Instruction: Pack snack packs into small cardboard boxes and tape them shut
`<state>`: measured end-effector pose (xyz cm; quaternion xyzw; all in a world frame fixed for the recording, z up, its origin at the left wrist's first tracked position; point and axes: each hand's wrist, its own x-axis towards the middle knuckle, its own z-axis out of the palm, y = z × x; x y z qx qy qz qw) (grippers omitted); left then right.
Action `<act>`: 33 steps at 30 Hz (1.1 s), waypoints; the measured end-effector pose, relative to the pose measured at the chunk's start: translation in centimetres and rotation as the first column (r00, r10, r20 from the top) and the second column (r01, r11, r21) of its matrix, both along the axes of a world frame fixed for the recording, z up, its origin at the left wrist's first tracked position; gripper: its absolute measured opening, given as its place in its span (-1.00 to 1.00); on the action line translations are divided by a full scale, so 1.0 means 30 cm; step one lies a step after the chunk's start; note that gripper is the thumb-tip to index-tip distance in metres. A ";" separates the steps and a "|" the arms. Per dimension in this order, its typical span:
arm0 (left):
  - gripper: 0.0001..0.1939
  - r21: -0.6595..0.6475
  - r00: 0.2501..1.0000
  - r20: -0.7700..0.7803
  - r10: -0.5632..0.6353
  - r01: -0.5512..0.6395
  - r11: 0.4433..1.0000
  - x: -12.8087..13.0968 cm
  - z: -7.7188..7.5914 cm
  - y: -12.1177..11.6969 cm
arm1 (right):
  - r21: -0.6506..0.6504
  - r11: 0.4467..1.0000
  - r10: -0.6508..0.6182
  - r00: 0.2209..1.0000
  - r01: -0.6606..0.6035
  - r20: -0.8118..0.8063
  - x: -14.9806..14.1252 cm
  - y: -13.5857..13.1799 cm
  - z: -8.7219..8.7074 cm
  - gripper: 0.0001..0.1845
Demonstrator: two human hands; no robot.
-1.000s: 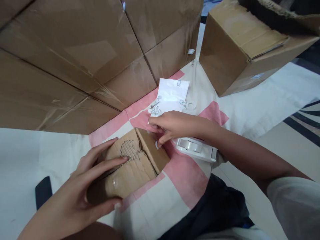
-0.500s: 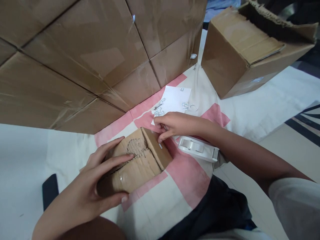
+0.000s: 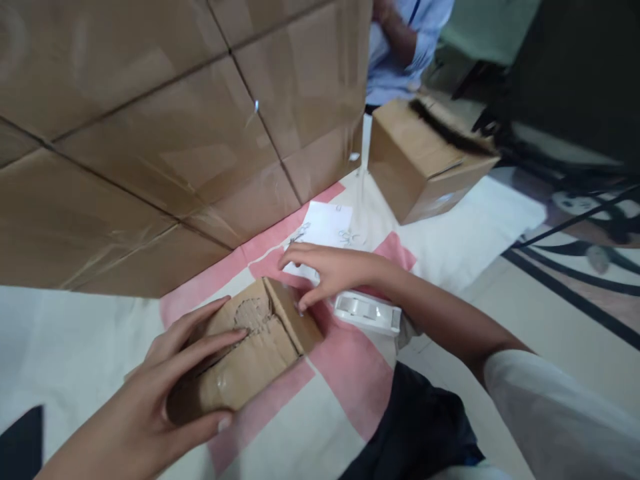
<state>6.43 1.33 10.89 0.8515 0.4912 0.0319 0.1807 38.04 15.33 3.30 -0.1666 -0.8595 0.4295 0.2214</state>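
Note:
A small brown cardboard box, its top torn in a rough round patch, lies on a pink and white cloth. My left hand grips it from the left, fingers across the top and thumb along the near side. Close to the box's right end, my right hand has its thumb and fingers apart, holding nothing that I can see. Just below the right wrist is a white tape dispenser. Beyond the hand lies white paper with small paper clips on it.
A tall block of taped cardboard boxes rises at the upper left. To the right stands an opened carton with raised flaps. Behind that carton is another person's blue sleeve. A dark flat object sits at the lower left.
The view has swung up and right, bringing another person into sight. My right fingers have spread apart from a closer curl beside the box. My left hand keeps its hold.

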 end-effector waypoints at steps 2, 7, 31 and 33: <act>-0.23 0.045 1.000 0.013 -0.015 0.015 0.999 -0.017 -0.026 0.004 | -0.088 0.990 0.113 0.994 -0.112 0.009 0.018 -0.019 0.046 -0.05; -0.23 0.049 0.999 0.037 -0.016 0.015 0.999 -0.007 -0.040 0.021 | -0.076 0.985 0.165 0.967 -0.153 0.194 -0.009 -0.135 0.128 0.52; -0.15 0.213 0.860 0.494 0.130 -0.264 0.941 -0.135 0.170 -0.230 | 0.082 -0.222 -0.896 -0.170 0.972 -0.411 0.669 -0.798 0.177 -0.19; -0.18 0.189 0.856 0.496 0.145 -0.270 0.944 -0.113 0.174 -0.242 | 0.131 -0.316 -0.887 -0.244 0.940 -0.393 0.676 -0.792 0.113 -0.17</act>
